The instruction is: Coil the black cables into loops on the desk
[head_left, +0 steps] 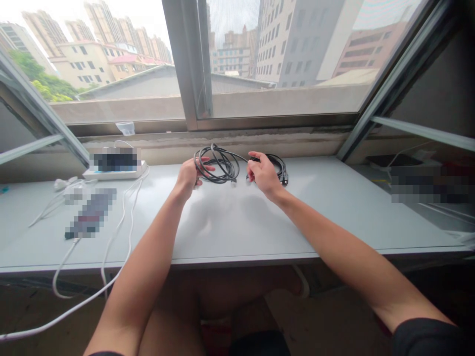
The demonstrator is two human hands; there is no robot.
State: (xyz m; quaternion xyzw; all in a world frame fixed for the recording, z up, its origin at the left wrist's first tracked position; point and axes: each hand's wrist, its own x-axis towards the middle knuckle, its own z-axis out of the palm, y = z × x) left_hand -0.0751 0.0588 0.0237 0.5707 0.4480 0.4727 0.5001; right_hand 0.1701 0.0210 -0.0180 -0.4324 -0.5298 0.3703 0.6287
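Note:
My left hand (190, 174) is closed around one side of a loosely coiled black cable (230, 170), its loops standing out to the right of my fingers. A strand of that cable runs across to my right hand (261, 172), whose fingers are curled and pinch it near the thumb and forefinger. Behind and to the right of my right hand lies a second bundle of black cable (282, 168), with plug ends at its lower right. My right hand partly hides this bundle.
The pale desk (237, 227) runs beneath a window. To the left stand a white power strip (115, 174), a blurred dark flat device (91, 212) and white cords (128, 217) hanging over the front edge. Metal frame bars (361, 128) rise at both sides.

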